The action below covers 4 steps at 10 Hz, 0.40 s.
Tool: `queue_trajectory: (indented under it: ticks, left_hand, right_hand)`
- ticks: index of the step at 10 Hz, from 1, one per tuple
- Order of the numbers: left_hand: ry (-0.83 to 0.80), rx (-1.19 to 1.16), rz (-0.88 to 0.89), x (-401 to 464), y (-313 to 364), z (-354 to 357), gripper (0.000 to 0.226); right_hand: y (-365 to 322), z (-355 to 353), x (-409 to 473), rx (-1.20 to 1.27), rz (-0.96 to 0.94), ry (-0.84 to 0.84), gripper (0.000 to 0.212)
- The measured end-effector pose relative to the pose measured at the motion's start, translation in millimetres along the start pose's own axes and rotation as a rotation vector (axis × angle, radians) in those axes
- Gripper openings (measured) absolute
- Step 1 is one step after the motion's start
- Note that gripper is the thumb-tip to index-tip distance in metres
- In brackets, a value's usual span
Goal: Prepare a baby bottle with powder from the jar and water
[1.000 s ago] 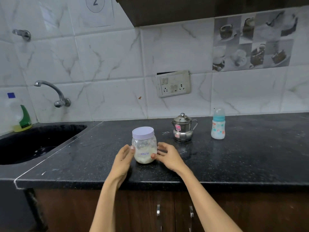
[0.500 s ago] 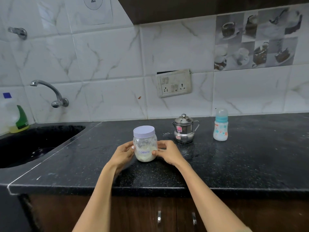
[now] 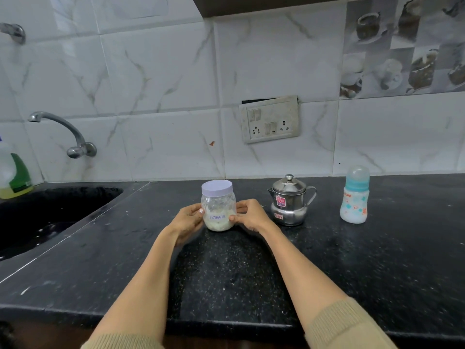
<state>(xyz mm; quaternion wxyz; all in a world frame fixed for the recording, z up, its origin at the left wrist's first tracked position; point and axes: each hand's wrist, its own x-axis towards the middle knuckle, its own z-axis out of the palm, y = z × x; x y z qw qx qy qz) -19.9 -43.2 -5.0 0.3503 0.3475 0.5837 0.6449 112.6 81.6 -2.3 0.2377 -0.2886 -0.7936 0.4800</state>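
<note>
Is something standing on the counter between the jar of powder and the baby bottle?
Yes. The steel pot stands on the counter between the jar, held by both hands, and the baby bottle further right.

Head view, forward-down, near the counter (image 3: 352, 260)

Beige ribbed sleeves (image 3: 347, 323), pushed up

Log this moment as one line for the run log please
stage: start | both hands, left and right, hold jar on counter | lid on | bottle capped, untouched
</note>
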Motion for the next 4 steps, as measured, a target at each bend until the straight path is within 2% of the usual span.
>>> queue_trajectory:
  ticks: [2,3,4]
  left_hand:
    - [-0.008,-0.075,-0.016,17.0,-2.1,-4.9,0.034]
    - [0.021,-0.031,-0.001,16.3,-1.4,-3.1,0.037]
    - [0.327,0.204,0.055,9.9,0.9,-6.6,0.048]
  right_hand:
    - [6.1,2.1,18.3,-0.009,0.014,-0.003,0.054]
    - [4.7,0.1,13.1,0.003,0.011,-0.015,0.064]
    - [-0.6,-4.9,-0.6,0.042,-0.004,0.048,0.078]
